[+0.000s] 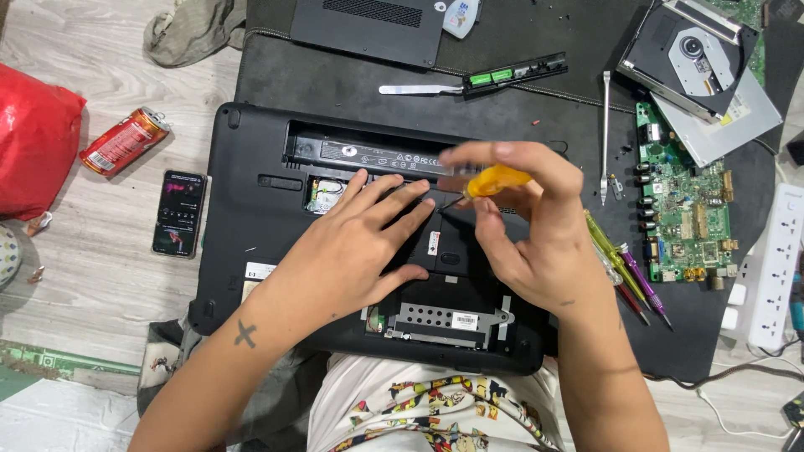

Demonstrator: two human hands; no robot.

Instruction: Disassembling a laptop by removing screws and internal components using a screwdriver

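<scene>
Centre of the frame, you've got the black laptop lying upside down on the dark mat, its near edge right up against your lap. The bottom covers are off: a bare metal drive bracket shows in the open bay at the lower centre, a small white-and-green part sits in the opening just above your left fingers, and the long battery runs across the upper edge of the shell.

Your left hand is flat on the base, palm down, fingers spread and pointing up and to the right, pressing on the shell and gripping nothing. Your right hand comes in from the lower right, wrist bent, fingers curled tight around the yellow-handled screwdriver. The thumb and forefinger pinch the handle, and the dark shaft slants down to the left, its tip meeting the laptop just beside your left fingertips.

Off to the right of your right wrist lie more screwdrivers, green, purple and red, next to a green circuit board. An optical drive sits in the upper right corner. To the left, on the wooden floor, there's a phone and a red drinks can.
</scene>
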